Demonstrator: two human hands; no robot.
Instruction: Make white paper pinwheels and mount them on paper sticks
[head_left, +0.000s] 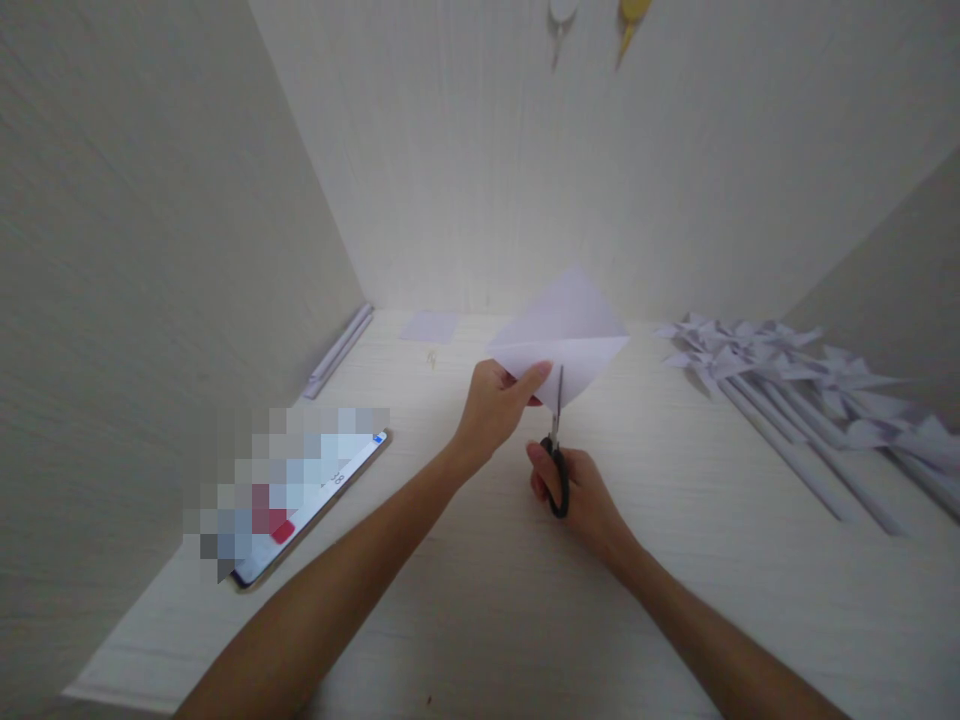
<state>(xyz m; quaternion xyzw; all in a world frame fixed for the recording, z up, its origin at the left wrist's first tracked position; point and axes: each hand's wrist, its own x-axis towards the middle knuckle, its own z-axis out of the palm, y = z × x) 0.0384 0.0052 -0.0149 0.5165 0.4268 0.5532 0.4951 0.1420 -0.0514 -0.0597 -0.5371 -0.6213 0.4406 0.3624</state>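
A square sheet of pale purple paper (pixel 574 315), turned cornerwise and creased across the middle, is pinched in my left hand (pixel 499 400) by its near left edge. The thumb lies on top of the sheet, the fingers beneath. My right hand (pixel 581 495) grips a pair of scissors (pixel 556 440) by the black handles. Their blades point away from me and are at the paper's near corner, with one blade lying over the sheet. How far the paper is cut cannot be made out.
Several paper pinwheels (pixel 750 350) with rolled paper sticks lie at the right. Rolled paper tubes (pixel 339 350) rest along the left wall. A smaller paper piece (pixel 430 326) and tiny pale bits (pixel 431 358) lie at the back. A phone (pixel 322 505), partly blurred, is at the left.
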